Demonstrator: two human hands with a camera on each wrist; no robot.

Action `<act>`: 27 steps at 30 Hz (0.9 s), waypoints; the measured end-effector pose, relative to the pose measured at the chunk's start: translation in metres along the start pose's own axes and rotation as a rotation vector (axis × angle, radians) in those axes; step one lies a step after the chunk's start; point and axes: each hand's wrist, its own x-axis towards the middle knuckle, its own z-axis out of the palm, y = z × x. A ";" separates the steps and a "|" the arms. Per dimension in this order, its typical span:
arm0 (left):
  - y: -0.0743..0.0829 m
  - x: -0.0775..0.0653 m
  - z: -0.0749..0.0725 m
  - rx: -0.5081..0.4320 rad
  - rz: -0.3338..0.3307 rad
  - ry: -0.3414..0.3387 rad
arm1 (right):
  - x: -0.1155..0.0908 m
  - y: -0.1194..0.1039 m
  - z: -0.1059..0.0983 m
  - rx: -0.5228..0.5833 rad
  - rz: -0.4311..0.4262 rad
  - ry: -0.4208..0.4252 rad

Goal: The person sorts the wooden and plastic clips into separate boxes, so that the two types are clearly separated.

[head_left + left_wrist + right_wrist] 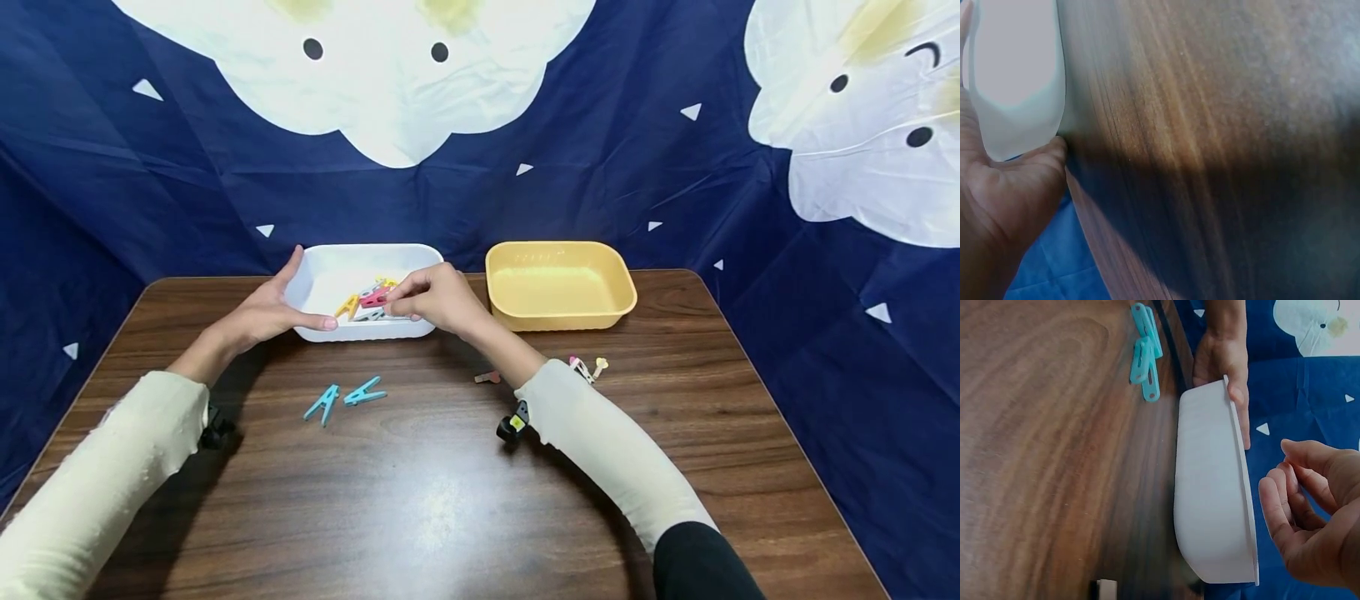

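A white plastic basin [367,332] stands at the back left with several clothespins inside, among them a yellow one [348,307] and a pinkish-red one [375,297]. My left hand [272,310] holds its left end, thumb along the front rim and fingers on the far side; the left wrist view shows the thumb [1054,150] at the basin's corner. Over the basin's right part is my right hand [435,296], fingers loosely bent near the pinkish-red clothespin. In the right wrist view the right hand [1316,506] has nothing visible between thumb and fingers.
Two light-blue clothespins [364,392] lie on the wooden table [360,500] in front of the basin. A yellow basin [555,322] stands at the back right. Small clips lie near the right forearm: a reddish one [487,377], a white-and-pink one [581,369] and a pale yellow one [601,367].
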 end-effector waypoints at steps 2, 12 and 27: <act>-0.001 -0.001 0.000 -0.001 -0.001 0.003 | -0.005 0.002 0.001 0.023 -0.003 -0.012; -0.003 0.001 0.000 -0.004 -0.006 -0.002 | -0.028 0.006 0.006 0.013 0.012 -0.031; -0.001 -0.001 0.002 -0.002 -0.011 0.006 | -0.054 0.021 0.035 0.064 0.030 -0.140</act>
